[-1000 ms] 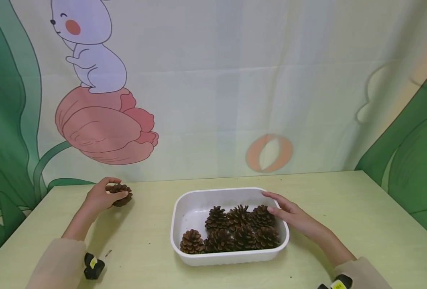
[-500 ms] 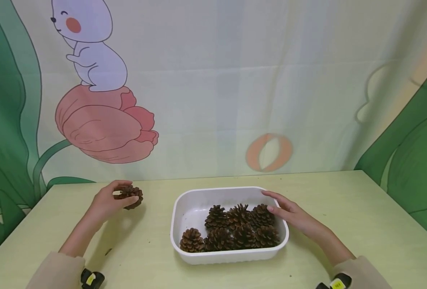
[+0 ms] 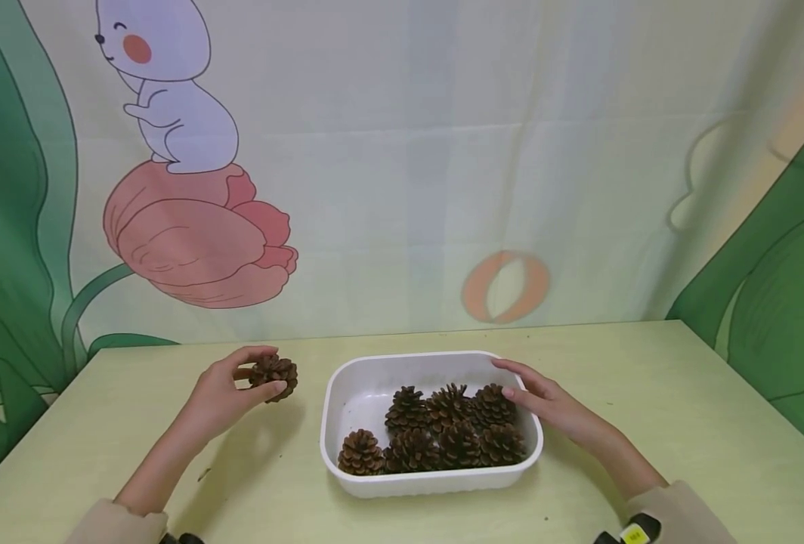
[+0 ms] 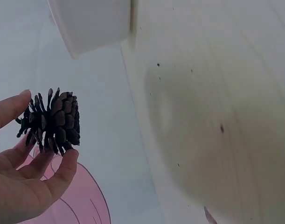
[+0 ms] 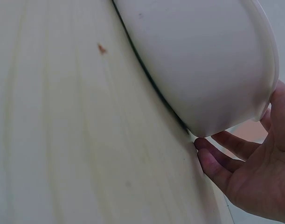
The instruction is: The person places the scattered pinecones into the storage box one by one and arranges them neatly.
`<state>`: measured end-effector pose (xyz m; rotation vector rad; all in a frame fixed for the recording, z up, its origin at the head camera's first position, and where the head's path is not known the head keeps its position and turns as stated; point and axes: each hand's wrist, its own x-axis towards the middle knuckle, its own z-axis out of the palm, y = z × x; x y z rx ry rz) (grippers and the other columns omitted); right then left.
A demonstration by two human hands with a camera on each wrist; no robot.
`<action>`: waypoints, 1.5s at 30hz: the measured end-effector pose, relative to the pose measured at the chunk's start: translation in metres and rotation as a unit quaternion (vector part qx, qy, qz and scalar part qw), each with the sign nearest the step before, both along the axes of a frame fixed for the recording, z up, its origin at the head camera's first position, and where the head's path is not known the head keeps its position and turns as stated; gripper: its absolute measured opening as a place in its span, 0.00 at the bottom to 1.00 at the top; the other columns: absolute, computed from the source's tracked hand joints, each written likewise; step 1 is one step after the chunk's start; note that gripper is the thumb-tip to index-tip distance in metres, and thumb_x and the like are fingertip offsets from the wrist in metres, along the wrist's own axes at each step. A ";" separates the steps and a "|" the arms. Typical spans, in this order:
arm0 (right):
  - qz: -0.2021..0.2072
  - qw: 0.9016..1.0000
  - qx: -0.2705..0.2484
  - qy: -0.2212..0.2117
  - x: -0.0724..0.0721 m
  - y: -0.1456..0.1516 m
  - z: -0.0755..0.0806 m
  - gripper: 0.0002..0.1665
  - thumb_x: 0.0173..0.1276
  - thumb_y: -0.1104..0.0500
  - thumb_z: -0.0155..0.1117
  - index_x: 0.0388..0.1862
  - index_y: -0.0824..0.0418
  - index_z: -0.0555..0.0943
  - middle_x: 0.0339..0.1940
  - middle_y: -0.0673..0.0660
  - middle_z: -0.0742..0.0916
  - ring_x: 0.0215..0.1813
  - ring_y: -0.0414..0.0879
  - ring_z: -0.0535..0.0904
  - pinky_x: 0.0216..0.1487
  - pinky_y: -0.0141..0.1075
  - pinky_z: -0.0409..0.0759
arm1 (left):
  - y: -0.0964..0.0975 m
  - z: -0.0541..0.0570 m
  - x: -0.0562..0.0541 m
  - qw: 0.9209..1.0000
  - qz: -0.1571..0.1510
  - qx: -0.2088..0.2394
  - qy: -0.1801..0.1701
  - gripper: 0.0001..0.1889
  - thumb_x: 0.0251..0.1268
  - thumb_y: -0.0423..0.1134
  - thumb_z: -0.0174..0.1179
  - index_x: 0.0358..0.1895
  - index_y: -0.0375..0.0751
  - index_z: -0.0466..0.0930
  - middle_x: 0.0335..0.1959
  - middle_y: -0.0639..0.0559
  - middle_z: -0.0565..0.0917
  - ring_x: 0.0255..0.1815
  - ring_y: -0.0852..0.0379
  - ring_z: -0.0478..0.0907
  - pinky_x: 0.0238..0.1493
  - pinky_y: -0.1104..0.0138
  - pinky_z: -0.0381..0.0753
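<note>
My left hand [image 3: 228,393] pinches a brown pine cone [image 3: 274,377] between thumb and fingers, above the table and left of the white plastic tub. In the left wrist view the cone [image 4: 56,122] lies sideways at the fingertips, its scales spread. The tub [image 3: 429,482] stands on the table with several pine cones [image 3: 412,451] in its middle and right part. At its right end, my right hand [image 3: 557,404] holds the rim, thumb reaching over the edge. Seen from the right wrist, several fingers [image 5: 217,165] sit low by the outer wall.
The pale yellow table [image 3: 647,423] carries a few dark specks and a small brown scrap [image 3: 204,474]. Behind it hangs a printed curtain [image 3: 375,227] with a rabbit on a pink flower.
My left hand has carried the pine cone to the right, closer to the tub. My right hand, the tub and the cones inside have stayed in place.
</note>
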<state>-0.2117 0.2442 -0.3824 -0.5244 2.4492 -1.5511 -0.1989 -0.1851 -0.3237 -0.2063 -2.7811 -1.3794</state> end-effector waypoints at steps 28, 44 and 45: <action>-0.007 1.000 -0.007 -0.006 -0.001 0.000 -0.001 0.29 0.71 0.51 0.48 0.69 0.54 0.59 0.70 0.63 0.60 0.68 0.63 0.54 0.63 0.61 0.56 | 0.061 0.000 0.015 0.993 -0.062 0.091 0.045 0.23 0.52 0.35 0.66 0.54 0.42 0.75 0.52 0.41 0.77 0.49 0.46 0.78 0.44 0.67 0.80; -0.009 1.000 -0.003 -0.005 0.000 -0.001 0.000 0.29 0.71 0.51 0.48 0.69 0.54 0.60 0.70 0.63 0.60 0.68 0.63 0.54 0.63 0.61 0.56 | 0.081 -0.014 0.008 0.992 -0.075 0.017 0.104 0.21 0.47 0.34 0.69 0.49 0.42 0.79 0.47 0.47 0.79 0.47 0.51 0.77 0.43 0.68 0.80; -0.008 1.000 -0.003 -0.005 0.000 -0.001 0.000 0.29 0.71 0.51 0.48 0.69 0.54 0.59 0.70 0.63 0.60 0.68 0.63 0.54 0.63 0.61 0.56 | 0.082 -0.015 0.007 0.991 -0.074 0.008 0.107 0.21 0.47 0.35 0.69 0.48 0.42 0.80 0.47 0.48 0.80 0.47 0.52 0.77 0.43 0.67 0.80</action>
